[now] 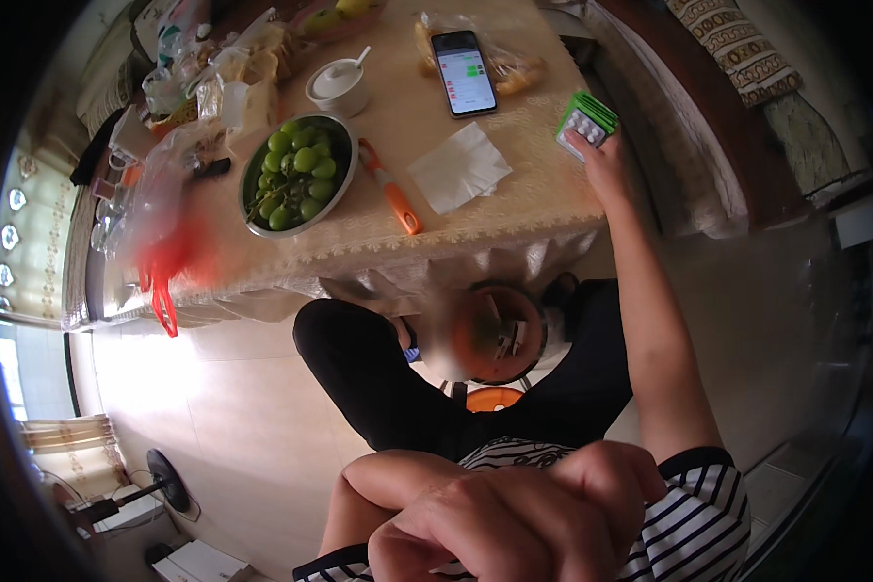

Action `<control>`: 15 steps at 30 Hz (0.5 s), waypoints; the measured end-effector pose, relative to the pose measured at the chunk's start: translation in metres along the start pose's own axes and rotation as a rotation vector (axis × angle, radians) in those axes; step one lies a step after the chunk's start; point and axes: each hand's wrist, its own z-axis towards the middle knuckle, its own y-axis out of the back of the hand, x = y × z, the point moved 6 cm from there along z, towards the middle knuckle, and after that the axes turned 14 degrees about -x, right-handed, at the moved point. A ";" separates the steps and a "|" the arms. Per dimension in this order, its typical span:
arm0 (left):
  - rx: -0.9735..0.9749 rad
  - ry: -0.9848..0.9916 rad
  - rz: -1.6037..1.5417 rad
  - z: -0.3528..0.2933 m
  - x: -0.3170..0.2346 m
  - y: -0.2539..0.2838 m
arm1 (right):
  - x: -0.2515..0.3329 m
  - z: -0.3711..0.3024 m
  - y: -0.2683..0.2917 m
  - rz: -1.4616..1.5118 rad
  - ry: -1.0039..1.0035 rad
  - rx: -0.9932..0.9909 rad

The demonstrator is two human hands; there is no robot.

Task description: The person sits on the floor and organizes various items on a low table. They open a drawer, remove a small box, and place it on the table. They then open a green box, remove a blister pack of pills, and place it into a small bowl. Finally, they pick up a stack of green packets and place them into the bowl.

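My right hand [606, 160] reaches out to the table's right edge. Its thumb lies over a silver blister pack of pills [584, 128], which rests against a stack of bright green packets [597, 110]; the other fingers are hidden. Close below the camera is my left hand [514, 519], curled with its knuckles up. Its fingertips are hidden, so whatever it may hold cannot be made out. To the left of the right hand, a phone with a lit screen [465, 73] lies beside a white tissue [460, 168].
A metal bowl of green grapes [252, 221] stands near an orange-handled peeler or knife [398, 202] and a lidded white pot [339, 89]. Plastic bags [238, 82] crowd the left. A red bag [165, 257] hangs over the front edge. Below is a round bin [514, 335] between my legs.
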 end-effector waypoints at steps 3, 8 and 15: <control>-0.054 0.250 0.088 0.007 -0.003 -0.008 | 0.000 -0.001 -0.003 -0.012 -0.012 0.045; -0.007 0.107 0.024 -0.001 0.012 0.005 | -0.003 -0.001 0.003 -0.044 0.019 -0.012; -0.037 0.392 0.118 0.008 0.022 -0.005 | -0.008 0.003 0.000 -0.027 0.093 -0.002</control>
